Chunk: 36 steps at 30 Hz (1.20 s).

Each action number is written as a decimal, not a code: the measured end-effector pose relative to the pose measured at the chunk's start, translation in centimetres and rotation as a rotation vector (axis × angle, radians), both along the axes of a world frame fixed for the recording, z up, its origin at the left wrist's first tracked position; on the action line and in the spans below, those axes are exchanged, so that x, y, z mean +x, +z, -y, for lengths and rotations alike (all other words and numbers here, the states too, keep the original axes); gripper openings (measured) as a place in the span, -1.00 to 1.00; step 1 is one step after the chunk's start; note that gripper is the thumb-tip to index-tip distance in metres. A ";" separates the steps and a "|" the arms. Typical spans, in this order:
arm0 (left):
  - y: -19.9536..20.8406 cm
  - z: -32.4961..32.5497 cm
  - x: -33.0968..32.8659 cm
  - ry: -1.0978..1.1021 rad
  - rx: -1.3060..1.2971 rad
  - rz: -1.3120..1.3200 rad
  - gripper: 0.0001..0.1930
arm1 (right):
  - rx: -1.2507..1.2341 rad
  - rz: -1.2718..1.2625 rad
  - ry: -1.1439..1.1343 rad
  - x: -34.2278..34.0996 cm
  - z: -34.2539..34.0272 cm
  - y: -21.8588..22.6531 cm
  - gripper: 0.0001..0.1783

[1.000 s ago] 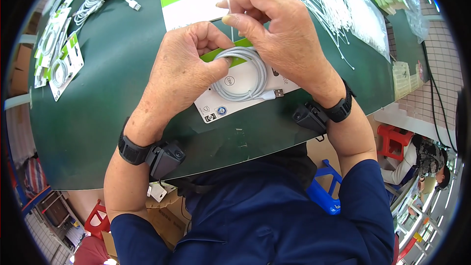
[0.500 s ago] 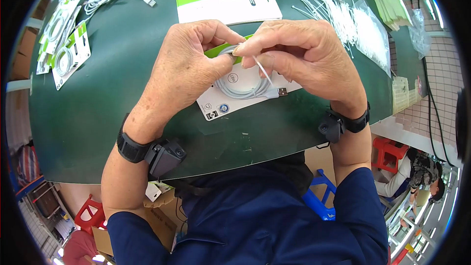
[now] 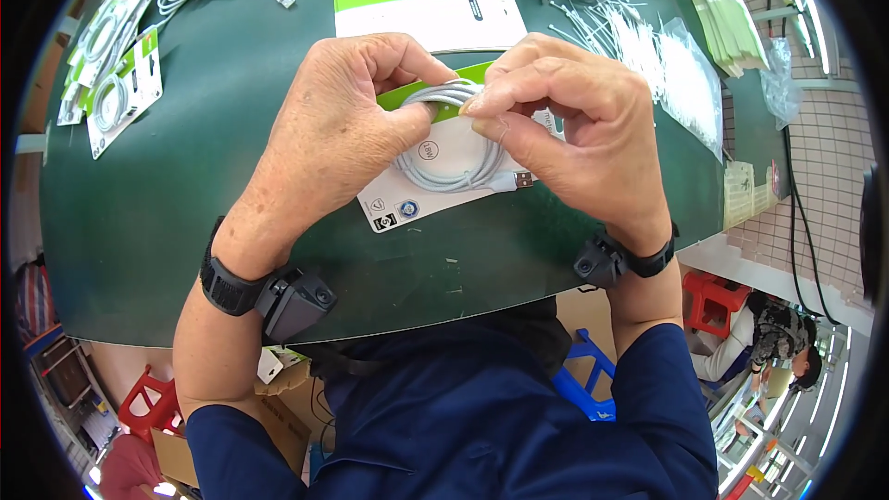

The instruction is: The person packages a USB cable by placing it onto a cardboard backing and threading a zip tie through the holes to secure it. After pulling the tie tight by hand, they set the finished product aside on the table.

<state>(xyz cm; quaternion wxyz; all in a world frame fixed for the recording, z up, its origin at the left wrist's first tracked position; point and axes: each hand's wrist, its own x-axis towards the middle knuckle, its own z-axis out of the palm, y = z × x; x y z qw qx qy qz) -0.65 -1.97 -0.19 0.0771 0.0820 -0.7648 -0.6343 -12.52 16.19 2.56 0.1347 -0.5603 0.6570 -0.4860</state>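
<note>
I view one coiled cable (image 3: 446,183), pale grey, on one printed card (image 3: 456,150) on the table (image 3: 231,65). Left hand (image 3: 347,116): half curled, thumb and forefinger pinching the coil's upper left. Right hand (image 3: 583,125): fingertips drawn together at its upper right (what they grip, I cannot tell). I judge it light, springy, best pinched across all strands. Beyond: one more card (image 3: 431,26), uncountable white ties (image 3: 625,46).
</note>
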 end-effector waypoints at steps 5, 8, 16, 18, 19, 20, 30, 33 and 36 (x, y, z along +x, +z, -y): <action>-0.1 0.2 -0.1 -0.002 0.002 -0.033 -0.78 | -0.178 -0.338 -0.088 0.4 0.5 -0.6 -0.78; -0.1 -0.1 -0.1 0.058 0.033 -0.098 -0.77 | -0.259 -0.444 -0.083 0.3 0.9 -1.1 -0.75; 0.3 0.6 0.3 0.011 0.031 -0.073 -0.83 | -0.297 -0.482 -0.071 0.2 1.3 -1.6 -0.68; 0.3 0.7 0.3 0.011 0.021 -0.076 -0.83 | -0.301 -0.472 -0.078 0.3 1.3 -1.6 -0.68; 0.3 0.7 0.3 0.008 0.007 -0.077 -0.83 | -0.299 -0.474 -0.075 0.3 1.3 -1.7 -0.68; 0.3 0.7 0.3 0.005 -0.007 -0.077 -0.83 | -0.297 -0.475 -0.076 0.3 1.3 -1.7 -0.68; 0.3 0.5 0.3 0.011 0.012 -0.047 -0.82 | -0.276 -0.524 -0.075 0.3 1.2 -1.9 -0.68; 0.3 0.5 0.3 0.017 0.018 -0.034 -0.82 | -0.288 -0.530 -0.049 0.1 1.4 -2.1 -0.68; 0.2 0.6 0.3 0.008 0.009 -0.044 -0.82 | -0.295 -0.520 -0.041 0.2 1.4 -2.2 -0.68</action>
